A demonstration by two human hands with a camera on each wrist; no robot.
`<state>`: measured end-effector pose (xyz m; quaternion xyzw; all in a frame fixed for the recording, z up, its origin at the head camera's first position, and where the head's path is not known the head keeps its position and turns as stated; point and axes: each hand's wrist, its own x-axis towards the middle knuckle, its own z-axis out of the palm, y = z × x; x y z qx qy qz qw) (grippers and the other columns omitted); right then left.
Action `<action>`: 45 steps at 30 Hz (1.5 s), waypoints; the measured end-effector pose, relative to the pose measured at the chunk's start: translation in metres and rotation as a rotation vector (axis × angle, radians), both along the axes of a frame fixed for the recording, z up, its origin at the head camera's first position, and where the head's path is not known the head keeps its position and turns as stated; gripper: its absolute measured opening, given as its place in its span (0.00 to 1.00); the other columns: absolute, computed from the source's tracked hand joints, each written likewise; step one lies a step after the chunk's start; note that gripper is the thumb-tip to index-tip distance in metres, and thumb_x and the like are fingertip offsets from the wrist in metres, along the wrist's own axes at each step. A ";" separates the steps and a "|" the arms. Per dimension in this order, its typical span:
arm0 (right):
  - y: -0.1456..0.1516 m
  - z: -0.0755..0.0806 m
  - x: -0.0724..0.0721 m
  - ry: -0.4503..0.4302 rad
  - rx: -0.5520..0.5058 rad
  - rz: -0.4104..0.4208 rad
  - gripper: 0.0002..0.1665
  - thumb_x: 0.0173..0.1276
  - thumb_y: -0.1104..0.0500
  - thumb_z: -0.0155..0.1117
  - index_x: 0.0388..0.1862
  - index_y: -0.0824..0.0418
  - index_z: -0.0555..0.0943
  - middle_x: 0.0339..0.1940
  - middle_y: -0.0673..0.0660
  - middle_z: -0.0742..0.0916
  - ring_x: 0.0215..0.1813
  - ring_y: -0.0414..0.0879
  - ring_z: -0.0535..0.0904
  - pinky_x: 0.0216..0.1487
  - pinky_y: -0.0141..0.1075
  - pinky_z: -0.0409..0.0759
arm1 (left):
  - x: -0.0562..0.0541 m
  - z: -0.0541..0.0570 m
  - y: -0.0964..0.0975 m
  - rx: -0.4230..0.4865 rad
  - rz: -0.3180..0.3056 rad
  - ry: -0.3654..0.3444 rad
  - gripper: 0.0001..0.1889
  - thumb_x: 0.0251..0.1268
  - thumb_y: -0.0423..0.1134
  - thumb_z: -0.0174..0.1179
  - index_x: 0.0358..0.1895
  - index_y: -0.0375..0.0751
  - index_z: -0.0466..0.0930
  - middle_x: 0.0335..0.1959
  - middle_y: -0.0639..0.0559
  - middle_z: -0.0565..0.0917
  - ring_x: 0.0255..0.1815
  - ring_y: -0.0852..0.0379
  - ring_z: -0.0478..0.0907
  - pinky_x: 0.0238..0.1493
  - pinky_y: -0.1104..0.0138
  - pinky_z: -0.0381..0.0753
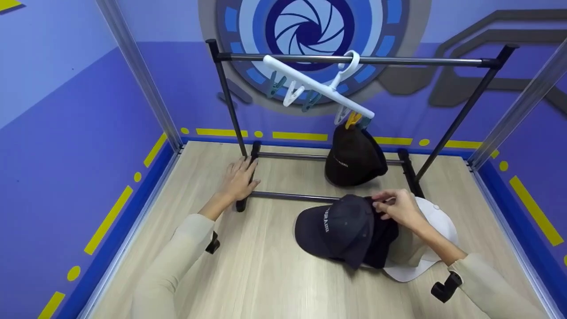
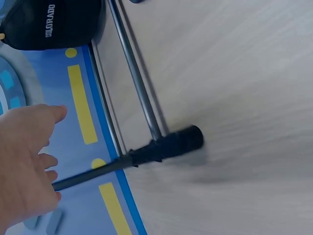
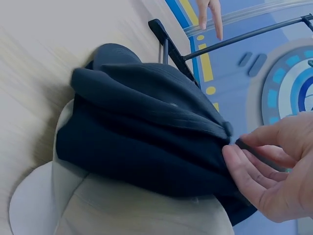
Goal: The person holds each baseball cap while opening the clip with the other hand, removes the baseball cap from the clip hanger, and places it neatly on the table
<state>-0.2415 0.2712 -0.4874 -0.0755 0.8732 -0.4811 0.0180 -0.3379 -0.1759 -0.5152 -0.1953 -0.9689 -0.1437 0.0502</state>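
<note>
A stack of caps lies on the wooden floor to the right: a navy cap (image 1: pixel 350 228) with white lettering in front, a darker cap (image 3: pixel 142 154) nested against it, then a beige cap (image 3: pixel 142 205) and a white cap (image 1: pixel 443 219). My right hand (image 1: pixel 401 208) pinches dark cloth at the upper edge of the stack between thumb and fingers. Extended fingers of my left hand (image 1: pixel 239 179) lie over the left foot of the black rack (image 1: pixel 226 97). From the rack's top rail hangs a white clip hanger (image 1: pixel 325 91), tilted, with a black cap (image 1: pixel 354 157) clipped at its lower end.
Several clips line the hanger, among them a yellow clip (image 1: pixel 353 119) at the black cap. Two lower bars (image 1: pixel 292 195) join the rack's feet near the floor. Blue patterned walls (image 1: pixel 57 146) enclose the wooden surface (image 1: pixel 248 266) at the back and both sides.
</note>
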 end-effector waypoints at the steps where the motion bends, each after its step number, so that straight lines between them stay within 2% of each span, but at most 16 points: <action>1: 0.001 0.000 -0.001 0.004 0.009 -0.012 0.11 0.68 0.70 0.67 0.47 0.76 0.85 0.42 0.72 0.90 0.32 0.43 0.88 0.30 0.32 0.87 | -0.001 0.002 0.004 0.005 -0.007 -0.003 0.34 0.76 0.44 0.57 0.79 0.34 0.60 0.80 0.31 0.60 0.82 0.33 0.53 0.78 0.37 0.52; 7: 0.007 -0.001 -0.008 0.029 0.027 -0.061 0.09 0.71 0.68 0.64 0.46 0.73 0.86 0.42 0.71 0.90 0.29 0.40 0.88 0.28 0.31 0.86 | -0.007 0.016 0.036 -0.035 -0.074 -0.033 0.33 0.79 0.47 0.54 0.80 0.37 0.59 0.80 0.36 0.62 0.83 0.38 0.54 0.80 0.40 0.52; 10: 0.007 0.001 -0.012 0.048 0.023 -0.075 0.08 0.72 0.68 0.64 0.45 0.71 0.86 0.41 0.70 0.90 0.29 0.39 0.88 0.27 0.31 0.86 | -0.011 0.023 0.055 -0.043 -0.129 -0.003 0.32 0.80 0.48 0.53 0.79 0.37 0.60 0.80 0.36 0.63 0.82 0.38 0.56 0.80 0.41 0.53; 14: 0.006 0.004 -0.019 0.066 0.017 -0.076 0.08 0.72 0.68 0.63 0.45 0.71 0.87 0.38 0.66 0.90 0.29 0.39 0.88 0.27 0.31 0.86 | -0.021 0.034 0.081 -0.082 -0.185 0.037 0.32 0.80 0.48 0.53 0.79 0.38 0.61 0.80 0.37 0.63 0.82 0.39 0.57 0.80 0.43 0.55; 17: 0.005 0.005 -0.025 0.081 0.017 -0.078 0.08 0.71 0.68 0.64 0.44 0.70 0.87 0.36 0.64 0.91 0.29 0.38 0.87 0.27 0.30 0.85 | -0.029 0.041 0.102 -0.108 -0.207 0.017 0.31 0.81 0.49 0.51 0.80 0.40 0.60 0.81 0.39 0.61 0.84 0.41 0.54 0.82 0.45 0.53; 20: 0.006 0.007 -0.033 0.125 0.068 -0.073 0.07 0.70 0.67 0.66 0.44 0.68 0.88 0.36 0.64 0.91 0.30 0.33 0.85 0.29 0.25 0.83 | -0.038 0.050 0.126 -0.083 -0.228 -0.011 0.30 0.81 0.49 0.51 0.80 0.42 0.61 0.81 0.40 0.61 0.84 0.41 0.54 0.82 0.44 0.52; 23: 0.008 0.010 -0.045 0.193 0.129 -0.063 0.09 0.70 0.66 0.67 0.46 0.67 0.88 0.41 0.66 0.91 0.34 0.32 0.85 0.34 0.20 0.79 | -0.049 0.061 0.149 -0.011 -0.256 -0.048 0.29 0.81 0.48 0.51 0.79 0.43 0.63 0.81 0.40 0.62 0.83 0.40 0.55 0.81 0.42 0.53; 27: 0.007 0.016 -0.065 0.262 0.134 -0.075 0.14 0.69 0.68 0.66 0.53 0.70 0.85 0.49 0.68 0.89 0.45 0.48 0.87 0.41 0.18 0.75 | -0.066 0.073 0.173 0.143 -0.295 -0.099 0.28 0.79 0.43 0.53 0.77 0.39 0.65 0.78 0.39 0.68 0.80 0.40 0.61 0.80 0.46 0.59; 29: 0.004 0.020 -0.075 0.276 0.115 -0.089 0.17 0.70 0.67 0.66 0.57 0.70 0.83 0.51 0.69 0.87 0.50 0.57 0.86 0.43 0.20 0.75 | -0.075 0.078 0.182 0.234 -0.287 -0.142 0.28 0.79 0.40 0.54 0.77 0.35 0.64 0.76 0.38 0.69 0.79 0.41 0.63 0.80 0.50 0.60; 32: -0.003 0.027 -0.089 0.298 0.100 -0.107 0.19 0.71 0.66 0.65 0.60 0.70 0.81 0.55 0.69 0.85 0.56 0.62 0.83 0.50 0.30 0.79 | -0.086 0.085 0.193 0.351 -0.235 -0.226 0.28 0.79 0.35 0.51 0.77 0.31 0.62 0.77 0.36 0.68 0.80 0.42 0.62 0.81 0.55 0.59; 34: -0.009 0.032 -0.099 0.322 0.090 -0.114 0.20 0.71 0.66 0.65 0.60 0.70 0.81 0.57 0.70 0.85 0.59 0.63 0.82 0.54 0.40 0.81 | -0.094 0.089 0.201 0.388 -0.189 -0.259 0.27 0.79 0.33 0.50 0.76 0.29 0.62 0.77 0.36 0.67 0.81 0.42 0.61 0.81 0.57 0.58; 36: -0.014 0.035 -0.109 0.347 0.083 -0.124 0.21 0.71 0.66 0.65 0.61 0.71 0.80 0.59 0.70 0.84 0.61 0.63 0.81 0.59 0.49 0.79 | -0.102 0.090 0.209 0.437 -0.148 -0.273 0.26 0.78 0.31 0.49 0.75 0.29 0.64 0.76 0.36 0.69 0.80 0.44 0.62 0.81 0.59 0.60; 38: -0.020 0.037 -0.119 0.366 0.077 -0.139 0.22 0.71 0.66 0.65 0.62 0.71 0.80 0.60 0.71 0.83 0.63 0.63 0.79 0.62 0.53 0.77 | -0.109 0.088 0.219 0.513 -0.118 -0.277 0.24 0.77 0.30 0.50 0.74 0.31 0.68 0.74 0.37 0.72 0.78 0.46 0.66 0.79 0.60 0.64; 42: -0.029 0.036 -0.135 0.361 0.068 -0.164 0.23 0.72 0.65 0.64 0.63 0.72 0.79 0.62 0.71 0.82 0.65 0.64 0.77 0.68 0.52 0.72 | -0.116 0.083 0.231 0.720 -0.088 -0.294 0.21 0.76 0.30 0.54 0.69 0.33 0.76 0.66 0.39 0.81 0.66 0.53 0.77 0.67 0.64 0.74; 45: -0.031 0.036 -0.141 0.357 0.078 -0.169 0.22 0.73 0.64 0.62 0.63 0.73 0.79 0.62 0.72 0.83 0.66 0.64 0.78 0.70 0.53 0.71 | -0.116 0.083 0.236 0.798 -0.101 -0.283 0.17 0.75 0.30 0.56 0.62 0.31 0.80 0.59 0.38 0.85 0.53 0.58 0.77 0.57 0.68 0.75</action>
